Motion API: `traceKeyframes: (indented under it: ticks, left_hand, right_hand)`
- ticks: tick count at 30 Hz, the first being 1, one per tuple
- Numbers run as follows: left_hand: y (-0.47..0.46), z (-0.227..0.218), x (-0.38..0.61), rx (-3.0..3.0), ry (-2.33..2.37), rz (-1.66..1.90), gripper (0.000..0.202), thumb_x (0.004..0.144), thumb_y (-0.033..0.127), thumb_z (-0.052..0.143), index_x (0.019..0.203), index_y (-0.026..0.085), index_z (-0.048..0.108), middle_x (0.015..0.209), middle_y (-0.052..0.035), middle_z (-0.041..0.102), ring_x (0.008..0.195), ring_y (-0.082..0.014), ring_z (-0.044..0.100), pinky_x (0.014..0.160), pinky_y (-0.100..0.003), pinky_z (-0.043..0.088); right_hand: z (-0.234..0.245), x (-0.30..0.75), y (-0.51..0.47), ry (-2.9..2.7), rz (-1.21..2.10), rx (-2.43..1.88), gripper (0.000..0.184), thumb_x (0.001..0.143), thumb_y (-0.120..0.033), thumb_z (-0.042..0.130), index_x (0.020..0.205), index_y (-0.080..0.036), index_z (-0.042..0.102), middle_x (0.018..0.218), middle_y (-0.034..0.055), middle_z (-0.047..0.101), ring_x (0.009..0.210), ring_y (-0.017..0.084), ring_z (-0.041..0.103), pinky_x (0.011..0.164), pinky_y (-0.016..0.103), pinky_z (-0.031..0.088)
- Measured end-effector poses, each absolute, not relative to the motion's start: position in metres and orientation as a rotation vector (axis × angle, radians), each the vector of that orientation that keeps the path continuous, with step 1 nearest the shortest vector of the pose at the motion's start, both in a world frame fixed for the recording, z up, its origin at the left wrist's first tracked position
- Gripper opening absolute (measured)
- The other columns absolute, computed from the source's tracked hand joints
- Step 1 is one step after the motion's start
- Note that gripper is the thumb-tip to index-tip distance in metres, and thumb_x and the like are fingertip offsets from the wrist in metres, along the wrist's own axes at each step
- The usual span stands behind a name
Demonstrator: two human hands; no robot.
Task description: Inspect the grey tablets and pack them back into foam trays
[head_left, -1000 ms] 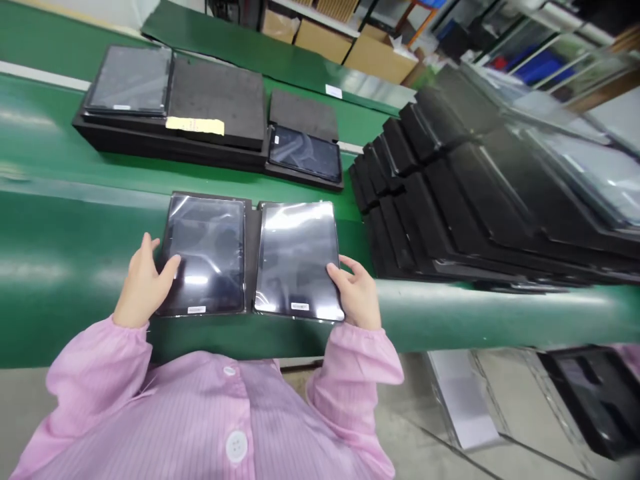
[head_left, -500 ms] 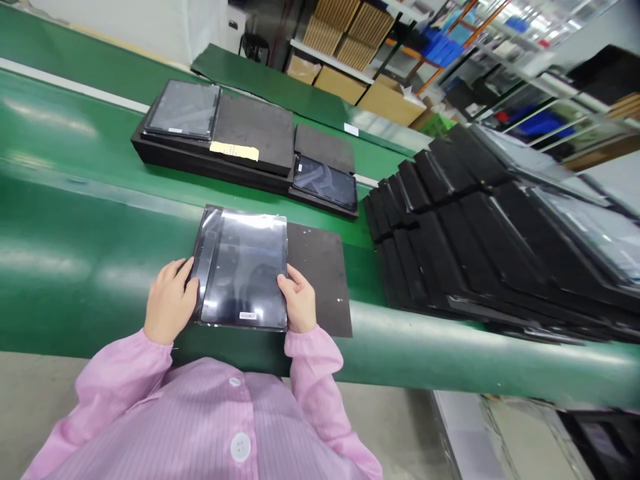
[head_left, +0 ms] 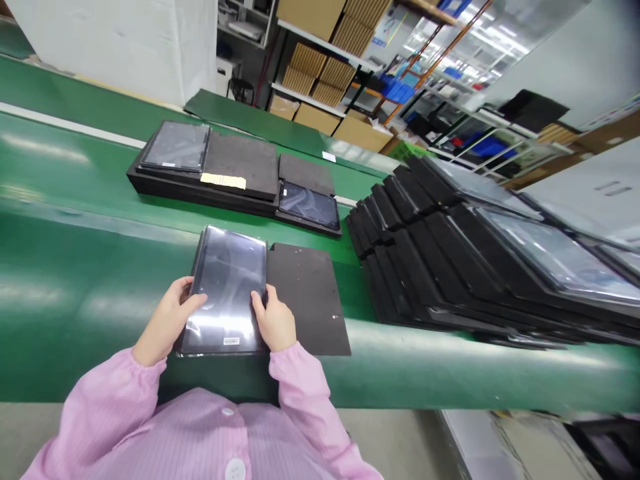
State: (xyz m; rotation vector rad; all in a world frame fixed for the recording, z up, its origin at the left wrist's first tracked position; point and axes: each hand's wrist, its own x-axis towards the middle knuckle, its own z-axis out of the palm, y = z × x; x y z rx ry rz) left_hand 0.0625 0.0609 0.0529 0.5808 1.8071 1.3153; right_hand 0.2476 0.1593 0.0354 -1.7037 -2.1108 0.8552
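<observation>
A glossy dark tablet screen (head_left: 227, 283) with a small white label near its lower edge lies in front of me. It rests over the left part of a dark grey foam sheet (head_left: 310, 300), whose right part shows bare. On the screen's left edge is my left hand (head_left: 165, 317), thumb over the face and fingers along the side. My right hand (head_left: 273, 321) grips the opposite edge, its thumb on the glass. Both hands' fingers are partly hidden by the screen's rim.
Black foam trays (head_left: 205, 187) with two screens and a yellow paper strip (head_left: 223, 181) stand further back on the green conveyor belt (head_left: 100, 267). To the right, tall leaning stacks of black foam trays (head_left: 425, 260) hold more screens. Shelves with cardboard boxes (head_left: 320, 119) are behind.
The screen has shifted left on the foam sheet and now covers the dark strip that showed along its left side. Both hands moved left with it. My view has tilted up slightly.
</observation>
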Motion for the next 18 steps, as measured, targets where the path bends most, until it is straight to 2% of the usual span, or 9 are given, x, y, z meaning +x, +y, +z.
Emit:
traceKeyframes:
  ticks: [3, 5, 8, 12, 15, 18]
  left_hand:
    - [0.066, 0.070, 0.063, 0.355, 1.536, 1.325, 0.073, 0.067, 0.047, 0.080, 0.127, 0.017, 0.050, 0.118, -0.0129, 0.071, 0.099, -0.0273, 0.072, 0.081, -0.038, 0.058]
    - [0.071, 0.074, 0.063, 0.364, 1.483, 1.320, 0.069, 0.065, 0.047, 0.083, 0.121, 0.015, 0.057, 0.113, -0.0128, 0.073, 0.096, -0.0274, 0.073, 0.078, -0.035, 0.058]
    - [0.075, 0.073, 0.062, 0.486, 1.450, 1.359, 0.061, 0.066, 0.048, 0.082, 0.112, 0.012, 0.066, 0.105, -0.0127, 0.075, 0.101, -0.0304, 0.071, 0.081, -0.036, 0.058]
    - [0.080, 0.075, 0.063, 0.607, 1.399, 1.522, 0.063, 0.068, 0.050, 0.081, 0.118, 0.014, 0.065, 0.112, -0.0114, 0.074, 0.115, -0.0306, 0.066, 0.096, -0.038, 0.055]
    - [0.090, 0.077, 0.057, 0.789, 1.387, 1.575, 0.062, 0.065, 0.052, 0.083, 0.112, 0.016, 0.067, 0.108, -0.0110, 0.074, 0.110, -0.0308, 0.067, 0.099, -0.039, 0.053]
    - [0.105, 0.067, 0.046, 0.991, 1.434, 1.576, 0.050, 0.069, 0.053, 0.078, 0.102, 0.017, 0.068, 0.091, -0.0083, 0.072, 0.095, -0.0281, 0.067, 0.093, -0.040, 0.054]
  right_hand:
    - [0.032, 0.245, 0.158, -2.122, 0.789, -1.691, 0.046, 0.091, -0.043, 0.058, 0.124, -0.012, 0.067, 0.064, 0.0099, 0.067, 0.067, 0.028, 0.068, 0.067, 0.033, 0.047]
    - [0.031, 0.246, 0.160, -2.107, 0.796, -1.640, 0.043, 0.089, -0.042, 0.059, 0.118, -0.012, 0.069, 0.062, 0.0086, 0.065, 0.067, 0.028, 0.068, 0.071, 0.035, 0.049]
    - [0.034, 0.249, 0.172, -2.026, 0.850, -1.517, 0.038, 0.085, -0.044, 0.062, 0.106, -0.015, 0.072, 0.072, 0.0097, 0.069, 0.075, 0.028, 0.070, 0.077, 0.038, 0.052]
    - [0.046, 0.248, 0.197, -1.846, 1.042, -1.273, 0.045, 0.081, -0.048, 0.060, 0.111, -0.016, 0.068, 0.096, 0.0117, 0.076, 0.083, 0.023, 0.072, 0.077, 0.034, 0.058]
    - [0.057, 0.243, 0.211, -1.699, 1.142, -1.121, 0.038, 0.078, -0.047, 0.060, 0.097, -0.015, 0.069, 0.094, 0.0124, 0.078, 0.083, 0.023, 0.074, 0.076, 0.034, 0.059]
    - [0.064, 0.238, 0.214, -1.571, 1.162, -1.041, 0.029, 0.069, -0.042, 0.070, 0.082, -0.016, 0.068, 0.083, 0.0129, 0.078, 0.077, 0.026, 0.074, 0.074, 0.037, 0.060]
